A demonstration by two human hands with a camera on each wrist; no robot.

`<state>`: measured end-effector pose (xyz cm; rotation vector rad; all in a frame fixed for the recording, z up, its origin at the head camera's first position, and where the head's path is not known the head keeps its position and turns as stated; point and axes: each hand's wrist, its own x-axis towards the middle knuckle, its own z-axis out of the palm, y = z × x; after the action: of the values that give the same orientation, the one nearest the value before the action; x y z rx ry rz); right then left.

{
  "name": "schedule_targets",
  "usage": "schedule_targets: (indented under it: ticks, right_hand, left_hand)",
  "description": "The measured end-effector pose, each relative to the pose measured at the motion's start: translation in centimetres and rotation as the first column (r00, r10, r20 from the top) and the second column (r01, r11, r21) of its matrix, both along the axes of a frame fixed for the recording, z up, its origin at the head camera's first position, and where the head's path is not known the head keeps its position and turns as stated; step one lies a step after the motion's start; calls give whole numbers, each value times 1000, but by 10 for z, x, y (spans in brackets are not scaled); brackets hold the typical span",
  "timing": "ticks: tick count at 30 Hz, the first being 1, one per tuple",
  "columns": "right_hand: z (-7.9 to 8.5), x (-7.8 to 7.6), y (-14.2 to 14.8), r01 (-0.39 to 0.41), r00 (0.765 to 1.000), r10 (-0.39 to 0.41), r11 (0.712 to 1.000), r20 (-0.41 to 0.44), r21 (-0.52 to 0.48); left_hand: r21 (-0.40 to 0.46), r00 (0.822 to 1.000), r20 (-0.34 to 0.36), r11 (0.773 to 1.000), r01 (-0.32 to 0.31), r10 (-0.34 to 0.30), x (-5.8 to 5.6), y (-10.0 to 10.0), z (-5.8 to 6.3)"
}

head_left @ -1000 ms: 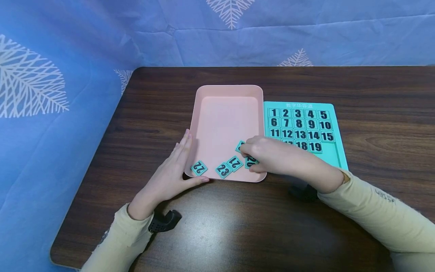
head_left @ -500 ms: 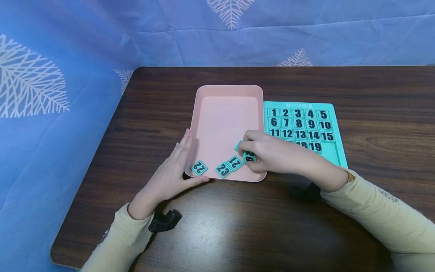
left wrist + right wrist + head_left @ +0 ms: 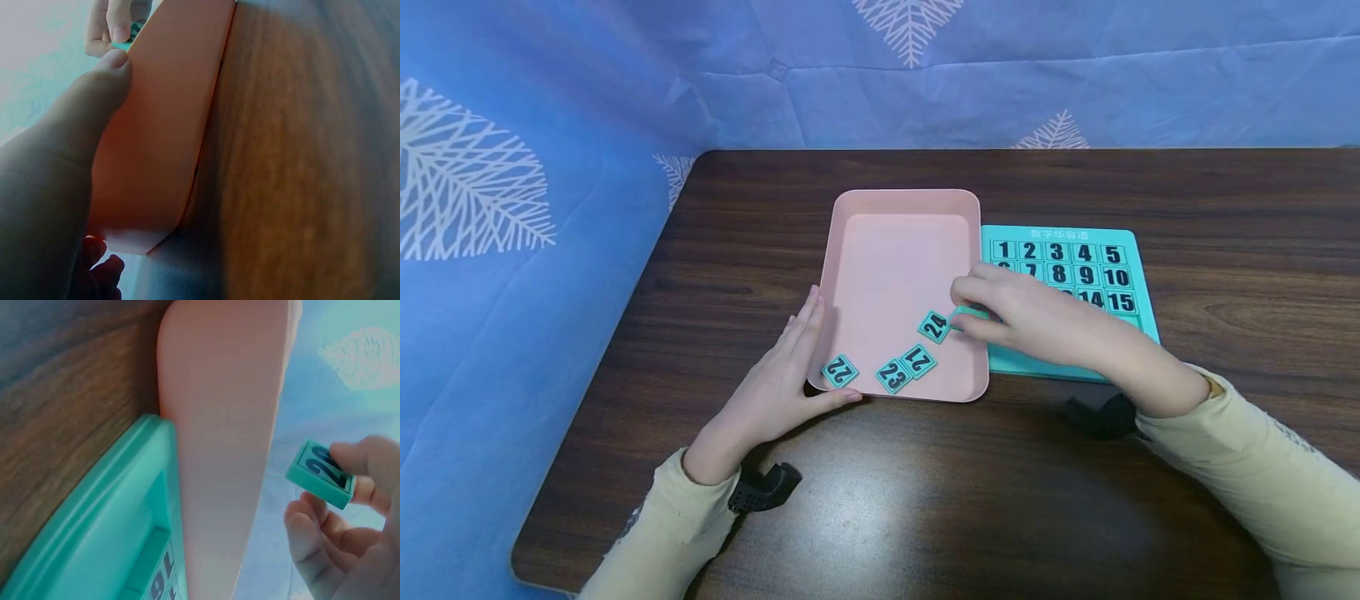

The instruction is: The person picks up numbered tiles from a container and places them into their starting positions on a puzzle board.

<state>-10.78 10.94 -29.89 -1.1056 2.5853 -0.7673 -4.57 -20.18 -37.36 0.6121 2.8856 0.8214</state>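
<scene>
My right hand [image 3: 1026,312] pinches a turquoise number tile [image 3: 317,475] between thumb and fingers, held above the right rim of the pink tray [image 3: 898,258]. In the right wrist view a black 2 shows on its face, the second digit partly under the thumb. My left hand [image 3: 767,387] rests with straight, spread fingers along the tray's left side, its thumb at the near rim. Inside the tray lie tile 24 [image 3: 935,327], tile 21 [image 3: 918,361], tile 23 [image 3: 893,376] and, near the left corner, tile 22 [image 3: 839,371].
A turquoise number board [image 3: 1131,275] stands right against the tray, with rows of numbered tiles in it; my right hand and forearm cover part of its lower rows. Dark wooden table [image 3: 880,517] surrounds both. A blue patterned cloth [image 3: 775,92] hangs behind.
My right hand has taken hold of tile 20 in the tray's near right corner and lifted it up and rightward to the rim. Tile 24 is now uncovered. The left hand stays put.
</scene>
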Motion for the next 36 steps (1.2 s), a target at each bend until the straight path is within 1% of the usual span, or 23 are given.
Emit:
schedule_targets:
  ticks: [4, 6, 11, 13, 18, 20, 23, 29, 36]
  right_hand:
    - [3, 0, 7, 78, 996, -78, 997, 42, -4]
    - [5, 0, 12, 108, 993, -107, 994, 40, -11]
    - [7, -1, 31, 102, 992, -104, 994, -74, -37]
    - [7, -2, 38, 131, 987, -134, 991, -92, -35]
    - [5, -1, 55, 259, 963, -258, 966, -74, 5]
    - [4, -1, 63, 289, 955, -287, 957, -69, 19]
    - [1, -1, 75, 321, 946, -319, 946, -60, 38]
    - [-6, -1, 98, 368, 929, -369, 926, -7, 81]
    - [-11, 1, 118, 417, 907, -420, 900, -3, 128]
  left_hand:
    - [1, 1000, 4, 1000, -6, 6, 0, 0, 0]
    - [2, 1000, 7, 1000, -8, 8, 0, 0, -1]
    - [4, 1000, 8, 1000, -7, 7, 0, 0, -1]
    - [6, 1000, 8, 1000, -7, 7, 0, 0, -1]
    - [10, 1000, 1, 1000, -4, 4, 0, 0, -1]
    - [10, 1000, -2, 1000, -1, 1, 0, 0, -2]
    - [9, 1000, -6, 1000, 1, 0, 0, 0, -2]
    - [9, 1000, -13, 1000, 3, -3, 0, 0, -1]
    - [8, 1000, -1, 1000, -3, 3, -1, 0, -1]
